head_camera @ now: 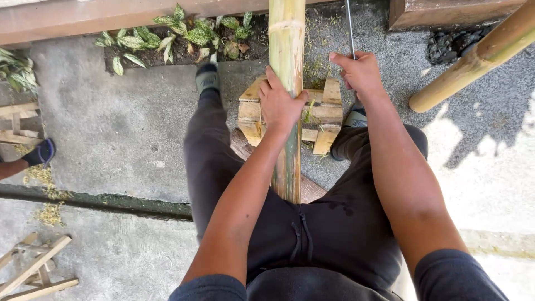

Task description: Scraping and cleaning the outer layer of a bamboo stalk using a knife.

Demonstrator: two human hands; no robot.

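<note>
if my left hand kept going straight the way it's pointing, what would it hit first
The left hand grips the bamboo pole and points up along it; beyond lies the planting strip, though depth is unclear.

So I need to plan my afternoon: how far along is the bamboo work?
Early, it seems. Green shavings already lie on the concrete. Now the left hand steadies the bamboo pole on the wooden stand, the right hand grips a metal tool. The pole looks mostly green and whole.
</note>
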